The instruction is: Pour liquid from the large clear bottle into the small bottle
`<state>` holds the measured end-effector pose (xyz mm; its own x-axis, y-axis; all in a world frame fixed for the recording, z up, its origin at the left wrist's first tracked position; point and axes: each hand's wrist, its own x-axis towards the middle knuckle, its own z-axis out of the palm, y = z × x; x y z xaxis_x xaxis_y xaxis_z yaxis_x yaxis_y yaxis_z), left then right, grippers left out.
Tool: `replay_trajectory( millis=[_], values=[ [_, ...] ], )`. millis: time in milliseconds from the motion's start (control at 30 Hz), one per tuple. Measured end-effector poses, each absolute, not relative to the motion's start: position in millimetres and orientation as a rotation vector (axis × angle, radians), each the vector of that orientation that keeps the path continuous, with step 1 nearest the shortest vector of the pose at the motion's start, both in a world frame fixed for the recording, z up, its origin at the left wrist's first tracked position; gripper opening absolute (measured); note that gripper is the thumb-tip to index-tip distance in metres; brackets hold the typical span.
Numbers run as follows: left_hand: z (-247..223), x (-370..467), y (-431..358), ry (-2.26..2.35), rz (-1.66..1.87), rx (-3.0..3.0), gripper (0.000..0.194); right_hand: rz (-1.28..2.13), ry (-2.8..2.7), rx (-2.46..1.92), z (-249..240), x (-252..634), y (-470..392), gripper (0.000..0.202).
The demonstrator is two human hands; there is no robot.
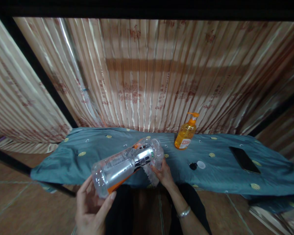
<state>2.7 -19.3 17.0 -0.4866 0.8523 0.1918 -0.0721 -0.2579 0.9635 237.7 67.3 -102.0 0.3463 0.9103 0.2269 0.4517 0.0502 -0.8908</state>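
**Both hands busy with a plastic bottle, top end hard to read**

So the person has a clear plastic bottle [123, 168] up off the cloth, tilted, with its base toward the left hand [93, 209] and its other end by the right. The left hand is curled around the base, thumb on the near side. The right hand [164, 174] is closed on a ragged clear plastic piece [150, 176] at that far end. Can't tell if the piece is joined to the bottle or just touching it.

As for how far things are: the bottle is lifted and its silver-and-orange label is on. The pump bottle [185, 134] stands upright beyond the right hand, pump head on, nobody holding it. To the right of that hand, a white disc [201, 164] and a small black item [193, 166] lie side by side, with the phone [244, 159] flat well farther out.

Edges: the blue-green cloth [71, 160] ends right by the hands. The left hand is out past its near edge, and the right forearm crosses it, bracelet [184, 212] on the near side. The pleated curtain [147, 75] rises behind, beyond both hands. Elbow room looks best left of the bottle; the right side seems tighter, with the pump bottle and small bits near that hand.
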Motion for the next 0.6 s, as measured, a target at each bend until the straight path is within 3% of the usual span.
replay_trajectory(
  millis=[600],
  values=[
    [21.6,6.3,-17.1,1.337,1.847,0.995,0.072,0.655,-1.254,-1.577,-103.3,238.0,69.7,0.057]
  ],
)
